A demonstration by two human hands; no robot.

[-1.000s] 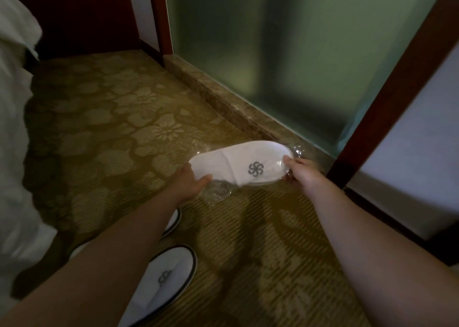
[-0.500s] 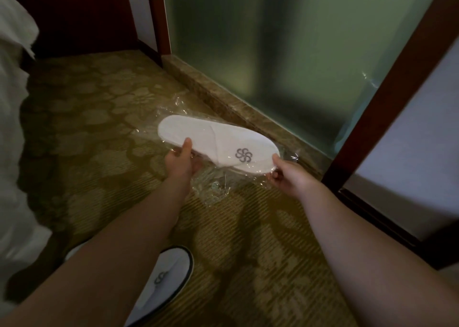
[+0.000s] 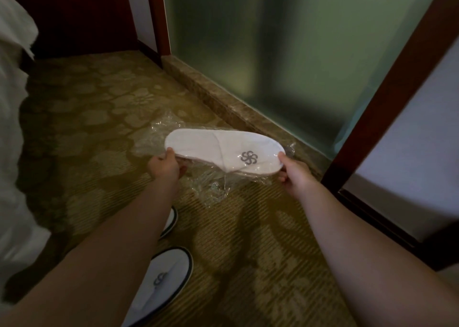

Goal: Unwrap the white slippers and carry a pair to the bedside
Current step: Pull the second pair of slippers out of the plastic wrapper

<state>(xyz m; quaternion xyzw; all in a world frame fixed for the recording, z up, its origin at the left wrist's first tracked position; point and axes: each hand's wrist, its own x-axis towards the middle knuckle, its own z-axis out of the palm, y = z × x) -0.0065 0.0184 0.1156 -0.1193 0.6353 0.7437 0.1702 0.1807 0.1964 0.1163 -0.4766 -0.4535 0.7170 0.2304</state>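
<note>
While we hold the white slippers (image 3: 218, 150) out flat above the carpet (image 3: 99, 118), the clear plastic wrap (image 3: 218, 182) is loose around them: crumpled below, a fold showing past the far edge, a twist at the toe end. Left hand (image 3: 165, 169) pinches the heel end, thumb on top, fingers under. Right hand (image 3: 294, 173) pinches the toe end the same way; whether it also holds the film there we cannot tell. The slippers look like a flat stacked pair, though only the top one is plain.

Progress, by our judgement: unwrapping under way, not finished. The wrap has yet to come fully clear, and the carry to the bedside remains. White bedding (image 3: 12, 127) hangs at the left edge, near.

Markings: a grey pinwheel-like emblem on the toe, no lettering readable. On the floor beneath the left forearm sits a dark-trimmed slipper (image 3: 164, 277) with a similar grey mark; a second one is mostly hidden.
</note>
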